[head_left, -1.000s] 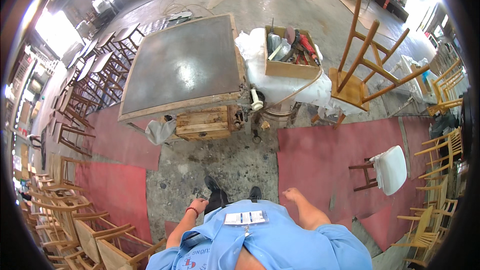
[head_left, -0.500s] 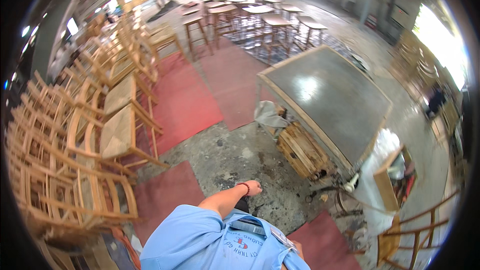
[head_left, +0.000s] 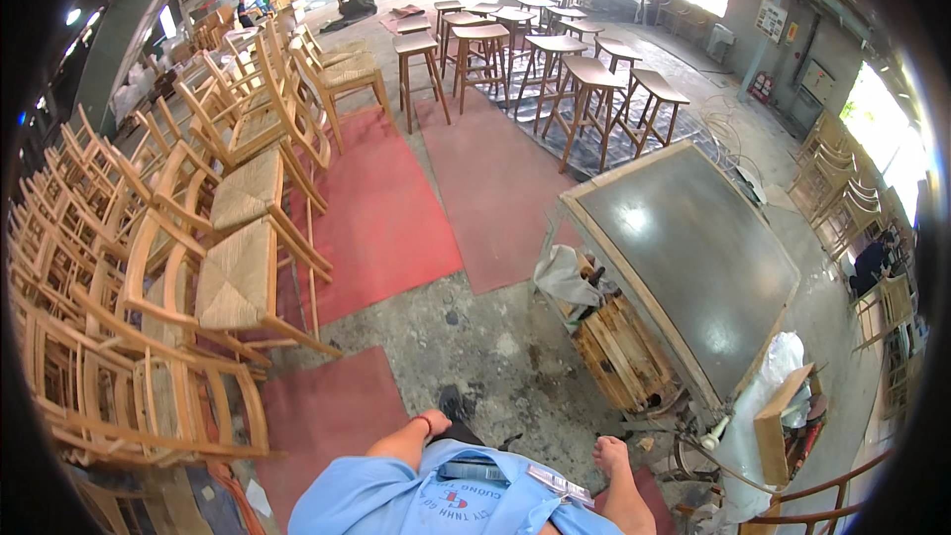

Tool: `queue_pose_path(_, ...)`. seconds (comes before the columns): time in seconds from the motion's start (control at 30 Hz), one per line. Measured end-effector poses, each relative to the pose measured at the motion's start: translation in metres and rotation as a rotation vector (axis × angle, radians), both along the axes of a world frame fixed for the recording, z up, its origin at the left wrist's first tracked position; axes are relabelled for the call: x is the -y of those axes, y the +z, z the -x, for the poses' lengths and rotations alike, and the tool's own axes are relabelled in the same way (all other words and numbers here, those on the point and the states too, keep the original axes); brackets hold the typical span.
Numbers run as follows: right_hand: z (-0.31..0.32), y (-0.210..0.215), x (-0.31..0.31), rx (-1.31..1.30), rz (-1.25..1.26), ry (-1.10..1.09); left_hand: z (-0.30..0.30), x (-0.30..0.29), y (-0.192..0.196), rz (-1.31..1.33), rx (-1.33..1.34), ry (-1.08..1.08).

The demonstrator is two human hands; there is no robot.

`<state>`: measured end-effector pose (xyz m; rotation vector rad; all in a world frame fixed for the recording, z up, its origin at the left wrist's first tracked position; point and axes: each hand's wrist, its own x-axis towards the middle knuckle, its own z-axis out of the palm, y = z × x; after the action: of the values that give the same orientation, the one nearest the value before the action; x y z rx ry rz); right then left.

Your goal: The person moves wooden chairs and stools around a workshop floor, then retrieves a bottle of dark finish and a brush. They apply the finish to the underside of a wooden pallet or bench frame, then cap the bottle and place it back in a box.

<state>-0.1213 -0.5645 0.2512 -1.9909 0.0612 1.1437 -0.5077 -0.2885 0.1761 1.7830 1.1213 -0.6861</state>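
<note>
the person stood on the concrete floor (head_left: 475, 357) with both hands empty. the left hand (head_left: 434, 422) hung loose by the hip, near a red mat (head_left: 327, 416); the right hand (head_left: 611, 456) hung open too, nearest the wooden crate (head_left: 619, 357) under the grey surface (head_left: 693, 248). stacked woven-seat chairs (head_left: 228, 267) stood to the left.

Red mats (head_left: 381, 208), grey tabletop (head_left: 688, 258)

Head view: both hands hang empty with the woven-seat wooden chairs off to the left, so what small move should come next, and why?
Probably a step left toward the nearest woven-seat wooden chair. The left hand and right hand hold nothing and touch nothing, the bare concrete floor lies between, and that chair looks beyond arm's reach.
</note>
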Motion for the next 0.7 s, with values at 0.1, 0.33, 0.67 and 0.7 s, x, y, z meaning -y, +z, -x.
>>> queue_pose_path(0.1,0.025,0.001,-0.063,-0.014,0.096,0.115,0.012,-0.043,0.005,0.026,0.028,0.157)
queue_pose_path(0.33,0.075,0.01,-0.183,0.076,0.302,0.453,0.041,-0.188,0.042,-0.06,0.111,0.42)
queue_pose_path(0.67,0.027,-0.065,-0.304,-0.045,0.433,0.456,-0.099,-0.319,0.082,0.076,0.427,0.077)
queue_pose_path(0.7,0.026,-0.074,-0.325,-0.152,0.399,0.387,-0.108,-0.338,0.085,0.094,0.482,0.015)
